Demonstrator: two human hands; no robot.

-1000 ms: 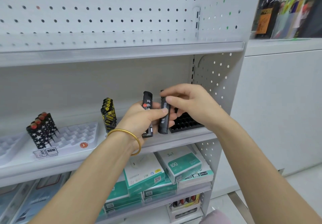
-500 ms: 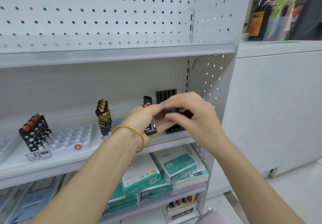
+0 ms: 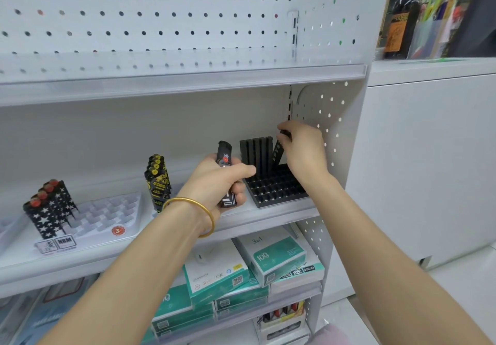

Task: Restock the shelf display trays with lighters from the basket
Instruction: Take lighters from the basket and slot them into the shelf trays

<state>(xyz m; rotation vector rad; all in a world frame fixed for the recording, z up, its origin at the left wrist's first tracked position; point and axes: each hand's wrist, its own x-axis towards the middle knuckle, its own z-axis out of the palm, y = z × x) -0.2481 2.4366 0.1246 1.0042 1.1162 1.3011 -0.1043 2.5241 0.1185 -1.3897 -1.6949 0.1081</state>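
A black display tray (image 3: 276, 187) stands at the right end of the middle shelf, with a row of black lighters (image 3: 256, 154) upright along its back. My right hand (image 3: 303, 148) pinches one black lighter (image 3: 277, 151), which tilts at the right end of that row with its lower end at the tray. My left hand (image 3: 220, 181) grips another black lighter (image 3: 225, 157) with a red button, just left of the tray. The basket is out of view.
A white tray (image 3: 107, 216) with star-patterned lighters (image 3: 48, 207) sits at the left of the shelf, and yellow-black lighters (image 3: 158, 178) stand in the middle. Boxed goods (image 3: 271, 257) fill the shelf below. The pegboard side wall (image 3: 327, 130) is close to my right hand.
My right hand took one lighter from my left hand's pair and carried it back and right to the row in the black tray. My left hand stayed in front with one lighter.
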